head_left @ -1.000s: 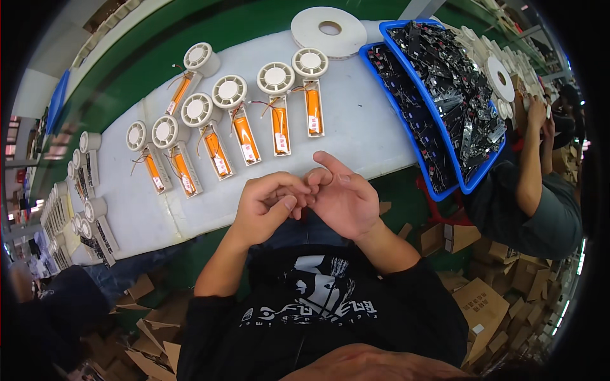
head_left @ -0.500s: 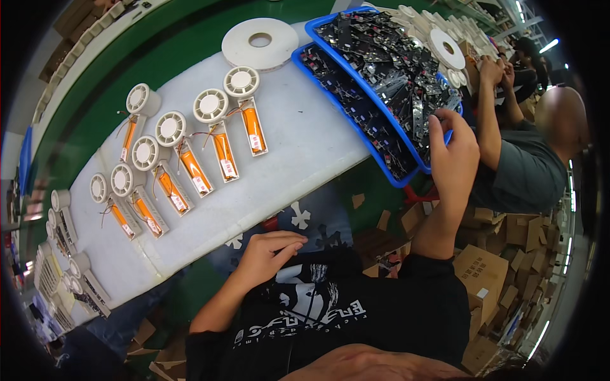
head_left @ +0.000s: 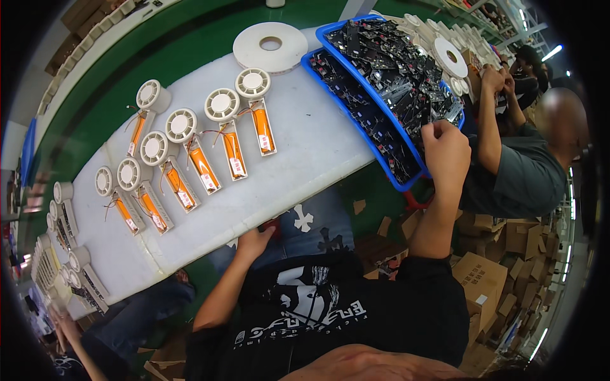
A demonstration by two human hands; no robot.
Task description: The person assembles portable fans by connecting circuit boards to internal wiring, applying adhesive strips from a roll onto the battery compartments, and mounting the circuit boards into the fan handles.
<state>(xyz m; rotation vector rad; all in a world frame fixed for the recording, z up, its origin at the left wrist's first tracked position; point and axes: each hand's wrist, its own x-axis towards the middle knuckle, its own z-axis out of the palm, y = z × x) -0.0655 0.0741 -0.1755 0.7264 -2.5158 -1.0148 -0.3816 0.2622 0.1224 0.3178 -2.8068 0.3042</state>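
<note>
My right hand is closed, fingertips pinched, at the near edge of the upper blue bin, heaped with small black circuit boards. Whatever the fingers hold is hidden, though a dark board lies right by the fingertips. A second blue bin, also with black boards, sits partly beneath the first. My left hand is low at the table's front edge, in front of my lap; its thumb shows, but the other fingers are hidden. Several white handheld fan housings with orange batteries and thin wires lie on the white table.
A big white tape roll lies at the back of the table. More fan housings stand at the far left, near another person's hand. To the right a co-worker sits, beside cardboard boxes on the floor.
My right hand has lowered slightly and its fingers have closed into a pinch at the bin. The left hand has drawn back toward the table edge. Another person's hand has appeared at lower left.
</note>
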